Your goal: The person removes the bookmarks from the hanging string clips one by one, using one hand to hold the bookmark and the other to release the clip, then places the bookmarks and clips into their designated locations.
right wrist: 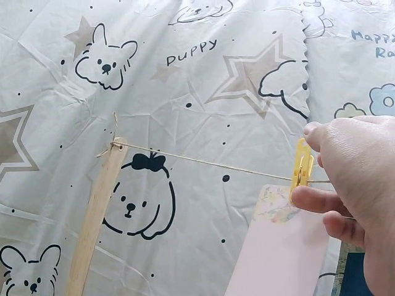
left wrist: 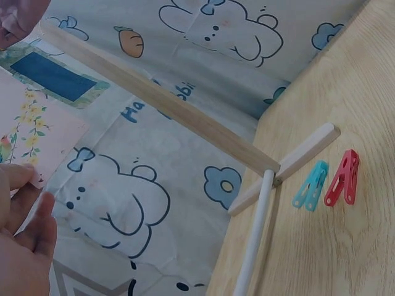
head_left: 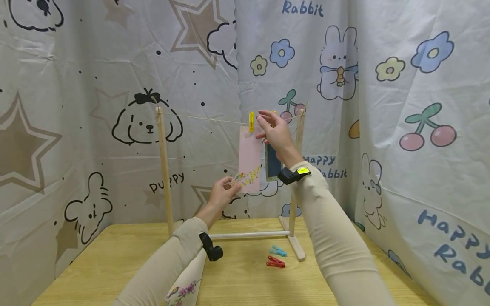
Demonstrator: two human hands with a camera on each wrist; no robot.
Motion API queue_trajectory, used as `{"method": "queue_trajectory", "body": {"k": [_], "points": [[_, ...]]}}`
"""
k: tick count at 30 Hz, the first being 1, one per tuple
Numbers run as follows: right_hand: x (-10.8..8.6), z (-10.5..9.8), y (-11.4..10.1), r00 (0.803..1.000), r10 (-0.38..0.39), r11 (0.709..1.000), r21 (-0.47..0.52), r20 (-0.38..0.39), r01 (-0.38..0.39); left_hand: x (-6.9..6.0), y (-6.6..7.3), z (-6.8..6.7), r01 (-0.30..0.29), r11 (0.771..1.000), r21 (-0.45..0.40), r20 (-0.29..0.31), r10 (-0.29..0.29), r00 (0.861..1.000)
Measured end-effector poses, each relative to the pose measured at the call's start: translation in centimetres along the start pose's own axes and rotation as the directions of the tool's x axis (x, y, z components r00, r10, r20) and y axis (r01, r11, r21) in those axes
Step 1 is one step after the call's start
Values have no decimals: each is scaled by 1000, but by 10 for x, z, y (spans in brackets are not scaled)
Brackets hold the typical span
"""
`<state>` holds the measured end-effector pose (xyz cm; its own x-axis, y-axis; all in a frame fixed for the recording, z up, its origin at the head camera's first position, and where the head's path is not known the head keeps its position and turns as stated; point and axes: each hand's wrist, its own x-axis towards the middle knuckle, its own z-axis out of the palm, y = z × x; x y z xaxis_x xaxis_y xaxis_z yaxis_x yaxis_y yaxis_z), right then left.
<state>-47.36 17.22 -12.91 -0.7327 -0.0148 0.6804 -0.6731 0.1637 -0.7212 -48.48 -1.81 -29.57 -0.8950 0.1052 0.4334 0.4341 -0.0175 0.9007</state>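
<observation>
– what are you holding?
– my left hand (head_left: 223, 193) pinches the pink card (head_left: 249, 153) near its lower corner; my right hand (head_left: 278, 134) spreads relaxed fingers just beside the yellow clip (head_left: 251, 122).
– where's the card?
– it hangs from the string (head_left: 206, 119), clipped at the top, above the counter (head_left: 237, 280).

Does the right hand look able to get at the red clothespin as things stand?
Probably yes: the red clothespin lies uncovered on the table, beside the blue clothespin. The right hand is up near the string, so it would need to come down first.
</observation>
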Motion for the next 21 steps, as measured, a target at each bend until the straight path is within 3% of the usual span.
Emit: {"method": "queue_trajectory", "body": {"k": [11, 21], "points": [[10, 8, -3, 994, 87, 995, -48, 69, -84, -2, -1, -1, -25, 999, 43, 16, 24, 1000], [17, 8, -8, 995, 63, 997, -39, 80, -60, -1, -2, -2, -26, 999, 36, 13, 26, 1000]]}}
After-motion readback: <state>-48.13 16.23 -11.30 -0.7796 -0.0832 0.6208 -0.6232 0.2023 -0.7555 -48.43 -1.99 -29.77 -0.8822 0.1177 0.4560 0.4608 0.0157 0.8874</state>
